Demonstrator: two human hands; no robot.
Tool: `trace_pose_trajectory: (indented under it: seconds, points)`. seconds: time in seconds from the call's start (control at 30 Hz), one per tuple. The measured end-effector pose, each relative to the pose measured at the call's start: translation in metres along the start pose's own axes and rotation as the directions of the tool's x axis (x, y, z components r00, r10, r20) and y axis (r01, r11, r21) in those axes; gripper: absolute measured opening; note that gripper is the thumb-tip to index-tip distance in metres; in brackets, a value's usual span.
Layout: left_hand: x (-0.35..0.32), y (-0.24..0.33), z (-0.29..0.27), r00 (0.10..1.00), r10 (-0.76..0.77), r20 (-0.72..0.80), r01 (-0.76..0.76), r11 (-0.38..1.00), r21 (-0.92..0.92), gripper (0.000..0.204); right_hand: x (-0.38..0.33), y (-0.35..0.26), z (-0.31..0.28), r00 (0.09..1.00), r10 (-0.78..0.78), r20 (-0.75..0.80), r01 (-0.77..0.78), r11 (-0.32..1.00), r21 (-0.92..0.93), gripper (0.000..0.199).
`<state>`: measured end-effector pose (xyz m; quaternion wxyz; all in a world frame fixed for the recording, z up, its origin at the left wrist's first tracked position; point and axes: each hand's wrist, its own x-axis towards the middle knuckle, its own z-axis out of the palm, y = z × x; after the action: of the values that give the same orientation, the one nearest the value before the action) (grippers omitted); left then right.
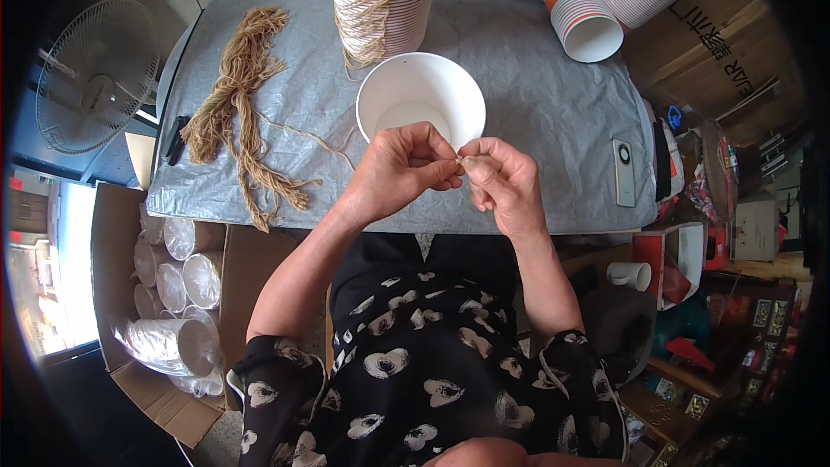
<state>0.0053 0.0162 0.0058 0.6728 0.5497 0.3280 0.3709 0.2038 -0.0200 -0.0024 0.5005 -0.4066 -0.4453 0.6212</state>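
Observation:
A white paper bucket (pixel 421 86) stands at the near middle of the table, its open mouth tilted toward me. At its near right rim, my left hand (pixel 406 164) and my right hand (pixel 504 177) meet with thumbs and forefingers pinched together. Between the fingertips shows a tiny beige end of twine (pixel 459 160); the rest of it there is hidden by the fingers. A thin strand of twine (pixel 303 134) runs from a tan twine bundle (pixel 235 91) on the left toward the bucket and my left wrist.
Behind the bucket rises a tall stack of paper buckets (pixel 380 13) with twine loops hanging on its side. More stacked cups (pixel 584 22) lie at the far right. A phone (pixel 623 173) rests near the right edge, a black-handled tool (pixel 175 140) at the left. A carton (pixel 164 406) of wrapped cups stands lower left.

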Motion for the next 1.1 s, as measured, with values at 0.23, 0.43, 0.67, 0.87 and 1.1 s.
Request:
trace_pose_trajectory:
  seconds: [0.23, 0.43, 0.67, 0.87, 1.1]
  points:
    - [0.0, 0.003, 0.003, 1.0, 0.009, -0.005, -0.009, 0.998, 0.056, 0.009, 0.0, 0.006, -0.004, 1.0, -0.019, 0.005, 0.019, 0.999, -0.035, 0.011]
    - [0.001, -0.001, 0.001, 1.0, -0.002, 0.002, 0.002, 0.999, -0.043, 0.007, -0.002, 0.019, -0.008, 0.994, 0.112, -0.009, -0.105, 0.952, 0.286, 0.011]
    - [0.001, -0.001, 0.0, 1.0, 0.007, 0.012, -0.006, 0.998, -0.07, 0.007, -0.002, 0.019, -0.008, 0.996, 0.091, 0.017, -0.092, 0.954, 0.285, 0.013]
    - [0.0, 0.004, -0.001, 0.998, -0.059, 0.007, 0.06, 0.996, -0.061, 0.008, 0.0, 0.014, -0.008, 0.999, 0.048, 0.005, -0.048, 0.983, 0.177, 0.013]
    - [-0.002, 0.008, 0.001, 0.999, -0.05, 0.018, 0.051, 0.996, -0.068, 0.02, -0.002, 0.012, -0.006, 0.991, 0.133, 0.0, -0.128, 0.955, 0.268, 0.011]
